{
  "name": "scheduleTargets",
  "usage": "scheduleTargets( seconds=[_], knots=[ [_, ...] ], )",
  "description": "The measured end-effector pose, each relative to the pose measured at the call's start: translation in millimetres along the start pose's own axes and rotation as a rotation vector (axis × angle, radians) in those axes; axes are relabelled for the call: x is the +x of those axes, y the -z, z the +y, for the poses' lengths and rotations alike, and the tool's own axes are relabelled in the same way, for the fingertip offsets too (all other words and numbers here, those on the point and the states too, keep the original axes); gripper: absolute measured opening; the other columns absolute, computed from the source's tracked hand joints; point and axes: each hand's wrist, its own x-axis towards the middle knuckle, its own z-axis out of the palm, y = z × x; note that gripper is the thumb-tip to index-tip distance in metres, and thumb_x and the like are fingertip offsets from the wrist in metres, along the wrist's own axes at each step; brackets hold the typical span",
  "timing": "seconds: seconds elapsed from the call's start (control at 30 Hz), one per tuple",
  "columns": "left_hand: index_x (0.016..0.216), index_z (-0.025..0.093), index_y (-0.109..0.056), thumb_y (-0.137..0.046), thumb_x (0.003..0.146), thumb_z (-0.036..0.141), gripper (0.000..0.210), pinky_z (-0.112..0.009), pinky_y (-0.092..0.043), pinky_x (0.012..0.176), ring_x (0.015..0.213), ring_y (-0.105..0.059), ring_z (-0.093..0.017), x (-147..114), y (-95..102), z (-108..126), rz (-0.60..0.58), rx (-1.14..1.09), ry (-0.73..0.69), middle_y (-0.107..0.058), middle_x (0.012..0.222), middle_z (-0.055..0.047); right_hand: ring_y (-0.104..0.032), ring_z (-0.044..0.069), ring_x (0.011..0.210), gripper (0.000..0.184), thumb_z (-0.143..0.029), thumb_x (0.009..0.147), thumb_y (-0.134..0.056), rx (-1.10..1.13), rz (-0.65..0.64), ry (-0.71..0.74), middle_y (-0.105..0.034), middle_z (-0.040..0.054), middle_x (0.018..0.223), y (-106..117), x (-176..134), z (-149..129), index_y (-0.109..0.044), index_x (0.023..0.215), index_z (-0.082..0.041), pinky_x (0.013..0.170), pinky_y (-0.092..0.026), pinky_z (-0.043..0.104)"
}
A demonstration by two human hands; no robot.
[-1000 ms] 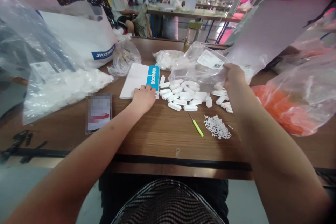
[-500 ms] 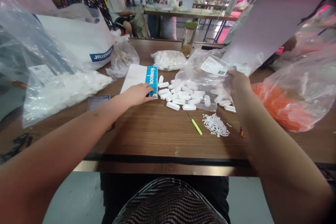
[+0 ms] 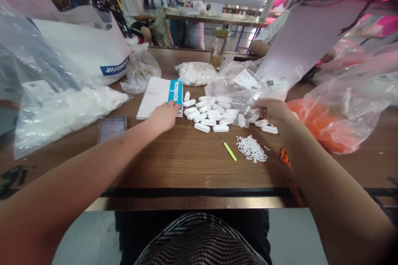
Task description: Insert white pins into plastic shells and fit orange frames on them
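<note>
My left hand rests on the lower right corner of a white notebook with a blue strip, its fingers loosely bent and not closed round it. Over on the right, my right hand has curled fingers at the edge of a clear plastic bag with a white label; the fingertips are partly hidden. White plastic pieces lie heaped in front of and partly under the bag. A few more white pieces sit below my right hand. Nearer me are a yellow-green handled pick and a pile of tiny white parts.
A large bag of white parts lies left, by a white JIUZHOU sack. A bag of orange material stands right. At the back are a bottle and a packed clear bag. An orange object lies near my right forearm.
My right hand has come down and left along the bag's edge, and the bag has shifted slightly. My left hand has drawn a little toward me on the notebook, which stays put.
</note>
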Motion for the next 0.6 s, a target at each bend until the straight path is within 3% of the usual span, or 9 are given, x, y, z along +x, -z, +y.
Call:
scheduleTargets(
  seconds=[0.17, 0.3, 0.4, 0.47, 0.53, 0.6],
  knots=[
    [0.109, 0.015, -0.06, -0.04, 0.092, 0.019, 0.026, -0.036, -0.046, 0.077, 0.099, -0.06, -0.027, -7.2, -7.6, -8.4, 0.113, -0.058, 0.113, -0.061, 0.111, -0.015, -0.052, 0.007, 0.044, 0.01, -0.011, 0.069, -0.071, 0.099, -0.017, 0.123, -0.068, 0.0027, 0.067, -0.5, -6.6, -1.2, -0.067, 0.077, -0.016, 0.039, -0.041, 0.017],
    [0.096, 0.016, -0.06, -0.039, 0.094, 0.031, 0.026, -0.034, -0.045, 0.07, 0.082, -0.062, -0.023, -7.8, -5.9, -31.6, 0.249, -0.129, 0.294, -0.064, 0.088, -0.01, -0.055, 0.007, 0.051, 0.014, -0.01, 0.072, -0.064, 0.185, -0.04, 0.227, -0.064, -0.0011, 0.066, -18.7, -9.9, -11.0, -0.07, 0.081, -0.019, 0.043, -0.043, 0.016],
    [0.093, 0.018, -0.063, -0.055, 0.086, 0.034, 0.02, -0.032, -0.046, 0.07, 0.077, -0.061, -0.021, -5.9, -3.7, -51.1, 0.577, -0.511, 0.549, -0.066, 0.078, -0.004, -0.052, 0.006, 0.05, 0.014, -0.01, 0.075, -0.062, 0.229, -0.094, 0.315, -0.06, -0.0032, 0.063, -48.4, -12.5, -19.8, -0.069, 0.081, -0.021, 0.042, -0.042, 0.016],
    [0.102, 0.019, -0.064, -0.058, 0.084, 0.03, 0.022, -0.032, -0.048, 0.076, 0.085, -0.063, -0.019, -4.0, -1.9, -60.7, 0.782, -0.712, 0.561, -0.069, 0.091, -0.002, -0.05, 0.006, 0.048, 0.015, -0.012, 0.077, -0.06, 0.211, -0.134, 0.343, -0.061, -0.0033, 0.064, -74.3, -14.2, -25.2, -0.069, 0.085, -0.021, 0.042, -0.041, 0.017],
    [0.111, 0.018, -0.061, -0.056, 0.086, 0.026, 0.027, -0.031, -0.049, 0.082, 0.096, -0.062, -0.018, -1.9, 1.1, -66.8, 0.88, -0.795, 0.554, -0.069, 0.106, -0.001, -0.05, 0.006, 0.047, 0.017, -0.013, 0.079, -0.058, 0.138, -0.165, 0.356, -0.064, -0.0019, 0.069, -103.9, -15.0, -30.0, -0.069, 0.091, -0.019, 0.042, -0.041, 0.018],
    [0.115, 0.014, -0.058, -0.053, 0.088, 0.02, 0.028, -0.03, -0.048, 0.084, 0.1, -0.061, -0.015, -0.2, 5.4, -70.2, 0.993, -0.916, 0.57, -0.068, 0.111, -0.001, -0.05, 0.006, 0.046, 0.022, -0.01, 0.081, -0.054, -0.069, -0.201, 0.389, -0.066, -0.0007, 0.072, -135.9, -15.1, -34.0, -0.068, 0.097, -0.015, 0.042, -0.041, 0.018]
  ],
)
